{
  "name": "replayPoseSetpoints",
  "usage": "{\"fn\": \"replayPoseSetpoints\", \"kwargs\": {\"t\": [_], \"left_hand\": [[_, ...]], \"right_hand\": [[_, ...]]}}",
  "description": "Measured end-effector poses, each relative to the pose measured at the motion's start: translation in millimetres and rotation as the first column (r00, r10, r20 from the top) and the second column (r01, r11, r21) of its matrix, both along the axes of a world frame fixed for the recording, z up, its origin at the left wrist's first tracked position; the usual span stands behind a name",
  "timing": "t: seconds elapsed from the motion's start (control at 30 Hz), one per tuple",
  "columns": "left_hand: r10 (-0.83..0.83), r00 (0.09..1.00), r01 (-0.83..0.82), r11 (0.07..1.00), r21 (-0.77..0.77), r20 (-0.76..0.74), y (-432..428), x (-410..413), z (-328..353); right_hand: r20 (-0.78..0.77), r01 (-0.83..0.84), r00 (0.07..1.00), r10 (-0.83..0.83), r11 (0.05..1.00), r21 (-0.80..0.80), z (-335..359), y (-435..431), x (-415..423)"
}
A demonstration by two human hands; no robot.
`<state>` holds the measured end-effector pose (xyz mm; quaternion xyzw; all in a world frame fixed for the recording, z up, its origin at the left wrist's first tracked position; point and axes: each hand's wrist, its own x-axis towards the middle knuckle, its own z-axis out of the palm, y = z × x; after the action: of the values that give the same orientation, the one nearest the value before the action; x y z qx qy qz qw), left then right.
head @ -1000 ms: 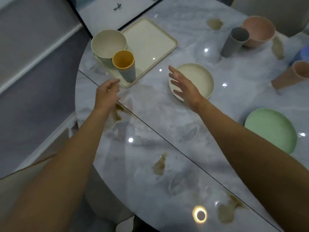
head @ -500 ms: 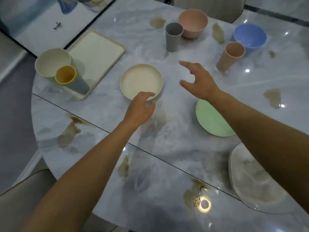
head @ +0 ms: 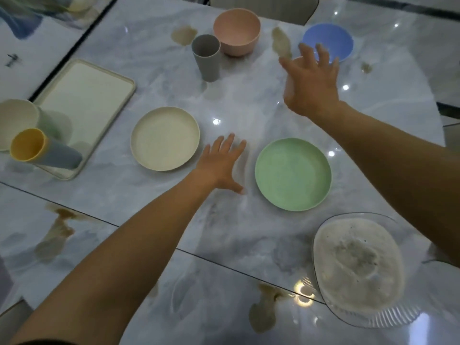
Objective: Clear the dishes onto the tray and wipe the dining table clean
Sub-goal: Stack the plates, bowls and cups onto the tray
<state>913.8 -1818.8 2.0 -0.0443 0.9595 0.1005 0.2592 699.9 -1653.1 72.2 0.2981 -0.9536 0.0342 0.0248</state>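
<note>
The cream tray (head: 84, 105) sits at nine o'clock on the marble table (head: 236, 232), carrying a cream bowl (head: 15, 123) and yellow cup (head: 29, 145). The left hand (head: 219, 165) lies spread and empty between the cream plate (head: 164, 138) and green plate (head: 293, 174). At one o'clock, the right hand (head: 311, 83) reaches with fingers splayed over a pinkish cup; whether it grips, I cannot tell.

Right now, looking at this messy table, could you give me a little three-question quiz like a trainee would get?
1. True or false: the green plate already sits on the tray.
2. Which things stand on the tray's near end? A) a cream bowl and a yellow-rimmed cup B) the pink bowl and the grey cup C) the blue bowl alone
3. Fill in: the left hand is spread flat between the cream plate and the ____ plate.

Key: 1 false, it lies on the table. 2 A. 3 green.
</note>
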Motion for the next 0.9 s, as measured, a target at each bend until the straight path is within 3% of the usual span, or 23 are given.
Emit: {"fn": "replayPoseSetpoints", "kwargs": {"t": [0.1,0.2,0.3,0.43,0.8,0.9], "left_hand": [[0.010,0.999,-0.008,1.000,-0.024,0.050,-2.3,-18.8,-2.2],[0.029,0.995,-0.026,0.999,-0.032,0.092,-4.8,-32.4,-7.3],[0.049,0.991,-0.046,0.999,-0.023,0.126,-7.3,-36.8,-11.4],[0.042,0.986,-0.041,0.999,-0.013,0.158,-8.6,-37.6,-11.7],[0.048,0.983,-0.045,0.999,-0.022,0.178,-12.0,-40.6,-17.7],[0.056,0.982,-0.053,0.998,-0.020,0.181,-11.8,-40.5,-17.4]], "right_hand": [[0.126,0.037,0.991,-0.044,0.997,0.063,2.8,-6.6,-19.3],[0.305,0.117,0.946,-0.108,0.993,-0.010,4.3,-10.9,-35.9],[0.375,0.134,0.921,-0.109,0.990,-0.040,0.2,-12.5,-42.7],[0.384,0.082,0.922,-0.049,0.994,-0.070,-6.5,-18.1,-45.2],[0.197,0.176,0.963,-0.184,0.983,0.057,-0.7,-25.1,-58.4],[0.267,0.207,0.937,-0.226,0.974,0.097,-4.8,-19.2,-63.9]]}}
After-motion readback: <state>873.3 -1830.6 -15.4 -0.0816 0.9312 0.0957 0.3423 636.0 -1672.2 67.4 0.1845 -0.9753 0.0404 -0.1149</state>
